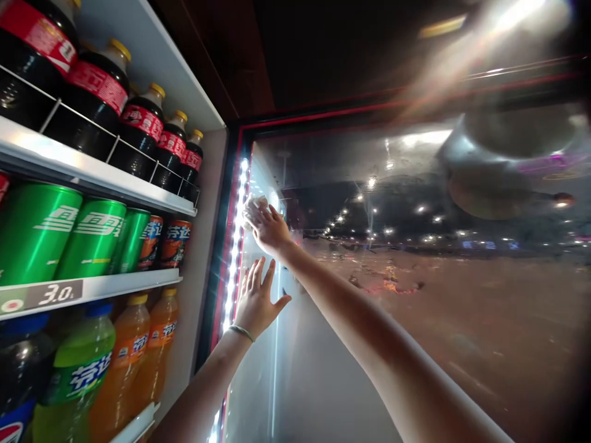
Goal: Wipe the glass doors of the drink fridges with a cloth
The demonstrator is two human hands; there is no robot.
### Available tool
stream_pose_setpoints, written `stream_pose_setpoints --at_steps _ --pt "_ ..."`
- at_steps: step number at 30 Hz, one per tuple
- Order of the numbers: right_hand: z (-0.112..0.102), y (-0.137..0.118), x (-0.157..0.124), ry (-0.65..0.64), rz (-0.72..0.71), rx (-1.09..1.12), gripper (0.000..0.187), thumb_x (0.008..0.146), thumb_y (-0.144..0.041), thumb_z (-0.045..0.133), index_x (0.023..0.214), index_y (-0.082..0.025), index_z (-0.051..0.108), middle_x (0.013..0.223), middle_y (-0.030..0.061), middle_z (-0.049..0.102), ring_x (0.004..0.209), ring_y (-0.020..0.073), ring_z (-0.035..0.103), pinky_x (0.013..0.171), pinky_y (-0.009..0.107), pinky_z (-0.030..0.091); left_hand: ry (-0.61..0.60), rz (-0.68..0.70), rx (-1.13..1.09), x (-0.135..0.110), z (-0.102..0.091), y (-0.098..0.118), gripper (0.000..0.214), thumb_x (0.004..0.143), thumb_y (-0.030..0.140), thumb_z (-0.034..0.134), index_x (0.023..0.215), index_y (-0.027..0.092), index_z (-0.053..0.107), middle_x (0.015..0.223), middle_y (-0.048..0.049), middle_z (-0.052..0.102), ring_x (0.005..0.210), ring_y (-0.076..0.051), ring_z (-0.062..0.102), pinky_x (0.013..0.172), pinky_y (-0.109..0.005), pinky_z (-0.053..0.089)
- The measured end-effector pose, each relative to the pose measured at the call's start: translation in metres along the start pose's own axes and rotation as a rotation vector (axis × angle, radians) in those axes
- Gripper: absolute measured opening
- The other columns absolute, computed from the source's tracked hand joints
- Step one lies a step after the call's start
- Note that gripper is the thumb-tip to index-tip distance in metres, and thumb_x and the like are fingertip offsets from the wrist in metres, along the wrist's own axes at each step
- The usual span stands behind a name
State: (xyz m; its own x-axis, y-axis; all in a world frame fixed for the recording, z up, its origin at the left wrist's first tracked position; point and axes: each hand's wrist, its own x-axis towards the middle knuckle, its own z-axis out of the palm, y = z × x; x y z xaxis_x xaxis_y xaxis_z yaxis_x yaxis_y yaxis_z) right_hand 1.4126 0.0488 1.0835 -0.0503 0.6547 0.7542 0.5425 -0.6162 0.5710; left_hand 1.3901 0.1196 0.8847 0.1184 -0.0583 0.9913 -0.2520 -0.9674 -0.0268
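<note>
Nearest my camera, the right forearm [369,332] stretches up so the right hand [270,229] can grip a white cloth [253,209] against the cooler's glass door [351,369]; the open left hand [258,301] braces just below.

Bare arms [369,320], thin left-wrist bracelet [242,333]

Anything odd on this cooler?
The glass door looks smeared: hazy streaks and spots cross the pane beyond the white cloth. The shelved bottles and cans look orderly.
</note>
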Motion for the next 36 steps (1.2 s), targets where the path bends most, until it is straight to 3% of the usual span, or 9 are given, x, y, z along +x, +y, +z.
stream_pose_setpoints --at_steps 4,7,10,19,26,32,36 --pt "-0.017 0.019 -0.03 -0.03 -0.039 -0.014 0.054 0.104 -0.026 0.045 0.158 -0.024 0.045 0.168 0.003 0.035 0.159 0.0252 0.027 0.133 0.052 0.021 0.004 -0.024 -0.02 0.001 0.003 0.006 0.1 0.086 0.049 0.075 0.164 0.021 0.02 0.165 -0.023 0.031 0.157 -0.042 0.027 0.123 -0.066 0.031" --pt "-0.045 0.059 -0.068 0.011 0.021 -0.053 0.055 0.106 -0.026 0.041 0.161 -0.025 0.041 0.17 0.0027 0.033 0.159 0.026 0.029 0.133 0.054 0.02 0.035 -0.012 -0.025 0.007 0.003 0.017 0.104 0.085 0.051 0.076 0.165 0.021 0.017 0.163 -0.023 0.035 0.156 -0.041 0.029 0.124 -0.067 0.03" --pt "-0.077 0.103 -0.113 0.068 0.118 -0.108 0.055 0.106 -0.025 0.036 0.162 -0.025 0.039 0.17 0.0022 0.033 0.158 0.0261 0.03 0.133 0.055 0.019 0.012 0.03 -0.022 0.019 0.005 0.041 0.096 0.084 0.048 0.077 0.163 0.027 0.026 0.164 -0.0197 0.035 0.156 -0.042 0.03 0.124 -0.068 0.028" --pt "-0.165 0.212 -0.241 0.038 0.452 -0.263 0.058 0.106 -0.028 0.031 0.164 -0.03 0.031 0.172 -0.0002 0.028 0.159 0.0239 0.028 0.131 0.055 0.022 -0.027 0.21 -0.155 0.048 0.033 0.165 0.081 0.091 0.045 0.071 0.161 0.027 0.035 0.164 -0.0186 0.038 0.158 -0.04 0.026 0.126 -0.067 0.024" --pt "-0.204 0.266 -0.318 -0.005 0.574 -0.303 0.059 0.106 -0.031 0.031 0.165 -0.028 0.029 0.173 0.0005 0.024 0.16 0.023 0.024 0.132 0.055 0.018 -0.038 0.282 -0.225 0.065 0.058 0.256 0.077 0.091 0.043 0.071 0.159 0.027 0.04 0.165 -0.0173 0.039 0.157 -0.04 0.027 0.127 -0.069 0.019" --pt "-0.24 0.316 -0.395 0.056 0.713 -0.296 0.059 0.107 -0.036 0.027 0.165 -0.027 0.029 0.173 0.0035 0.025 0.161 0.0243 0.022 0.132 0.057 0.019 -0.047 0.325 -0.247 0.082 0.067 0.338 0.077 0.09 0.04 0.072 0.158 0.025 0.042 0.166 -0.0172 0.037 0.159 -0.039 0.022 0.129 -0.068 0.016" --pt "-0.251 0.337 -0.439 0.106 0.715 -0.265 0.06 0.107 -0.035 0.025 0.166 -0.027 0.026 0.171 0.0033 0.031 0.162 0.0237 0.02 0.131 0.057 0.023 -0.075 0.366 -0.251 0.084 0.072 0.368 0.077 0.09 0.04 0.072 0.159 0.024 0.041 0.167 -0.0173 0.035 0.16 -0.038 0.021 0.129 -0.067 0.015"
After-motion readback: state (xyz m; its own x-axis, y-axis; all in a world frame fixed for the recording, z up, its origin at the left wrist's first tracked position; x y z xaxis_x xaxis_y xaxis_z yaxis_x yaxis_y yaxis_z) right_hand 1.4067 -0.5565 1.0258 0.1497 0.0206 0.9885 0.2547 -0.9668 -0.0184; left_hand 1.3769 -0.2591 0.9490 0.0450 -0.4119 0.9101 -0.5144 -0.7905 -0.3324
